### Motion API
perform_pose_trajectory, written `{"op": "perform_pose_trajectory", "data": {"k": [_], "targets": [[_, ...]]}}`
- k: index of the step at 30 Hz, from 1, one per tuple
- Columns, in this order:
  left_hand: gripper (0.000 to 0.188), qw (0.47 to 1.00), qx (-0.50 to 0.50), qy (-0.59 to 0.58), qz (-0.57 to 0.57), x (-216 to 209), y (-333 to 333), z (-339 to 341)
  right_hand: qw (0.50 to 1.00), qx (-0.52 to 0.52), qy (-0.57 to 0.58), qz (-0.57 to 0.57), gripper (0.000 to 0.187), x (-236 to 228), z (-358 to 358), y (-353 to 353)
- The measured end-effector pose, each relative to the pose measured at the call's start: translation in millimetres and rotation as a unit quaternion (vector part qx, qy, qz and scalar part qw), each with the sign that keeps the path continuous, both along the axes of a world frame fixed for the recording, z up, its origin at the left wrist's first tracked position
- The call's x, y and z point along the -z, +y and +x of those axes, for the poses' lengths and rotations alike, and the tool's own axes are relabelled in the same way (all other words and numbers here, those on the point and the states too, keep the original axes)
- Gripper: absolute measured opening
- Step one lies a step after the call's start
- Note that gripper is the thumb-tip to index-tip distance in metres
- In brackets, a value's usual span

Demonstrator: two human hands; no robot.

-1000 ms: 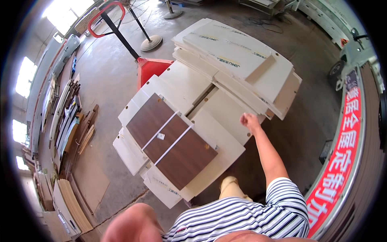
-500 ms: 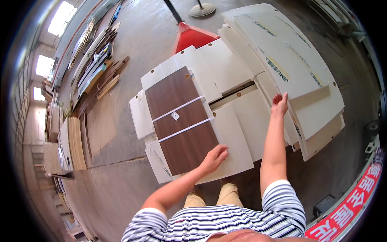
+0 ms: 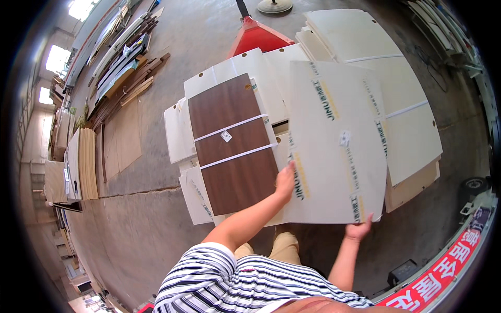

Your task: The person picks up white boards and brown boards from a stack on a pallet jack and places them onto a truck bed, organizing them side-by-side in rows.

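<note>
A large white panel (image 3: 329, 180) with printed lettering and a small label is tilted over the middle of the stacks. My left hand (image 3: 285, 181) grips its left edge, fingers closed around the side. Down at the panel's near right corner, my right hand (image 3: 359, 228) is closed on the lower edge, with part of the fingers hidden beneath. Left of it lies a dark brown wood-grain panel (image 3: 232, 180), bound by two white straps and bearing a small white label. White boards (image 3: 250, 65) with round brown marks lie under and around the brown panel.
A strapped stack of white panels (image 3: 412, 130) lies on the right. Behind the boards is a red pallet jack (image 3: 254, 37) with a dark handle. Wood offcuts (image 3: 130, 78) lie on the floor at the far left. A red banner (image 3: 433, 281) runs along the near right.
The printed white panel has come off the right stack and swung left and nearer. Both my hands now hold it; the right one has moved down to its near edge.
</note>
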State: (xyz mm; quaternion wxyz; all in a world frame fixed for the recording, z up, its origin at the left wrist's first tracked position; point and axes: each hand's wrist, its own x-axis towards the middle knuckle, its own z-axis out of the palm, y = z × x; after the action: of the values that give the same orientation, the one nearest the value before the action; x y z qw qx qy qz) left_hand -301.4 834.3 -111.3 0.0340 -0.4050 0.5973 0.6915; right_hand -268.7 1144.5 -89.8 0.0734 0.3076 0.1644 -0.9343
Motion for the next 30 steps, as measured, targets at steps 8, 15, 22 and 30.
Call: {"op": "perform_pose_trajectory", "data": {"k": [8,15,22,30], "targets": [[0.06,0.981,-0.18,-0.073,0.014,-1,-118,177,0.988,-0.113,-0.076,0.079,0.065,4,95,-57],[0.065,0.968,-0.225,-0.063,0.096,67,-228,281,0.961,-0.25,-0.103,-0.059,0.043,94,110,-167],[0.057,0.978,-0.01,-0.209,-0.015,110,-271,260,0.95,-0.276,-0.067,0.127,0.024,136,108,-144],[0.03,0.979,0.105,-0.172,-0.017,107,-194,165,0.558,-0.003,-0.108,0.823,0.035,32,-86,73]]}}
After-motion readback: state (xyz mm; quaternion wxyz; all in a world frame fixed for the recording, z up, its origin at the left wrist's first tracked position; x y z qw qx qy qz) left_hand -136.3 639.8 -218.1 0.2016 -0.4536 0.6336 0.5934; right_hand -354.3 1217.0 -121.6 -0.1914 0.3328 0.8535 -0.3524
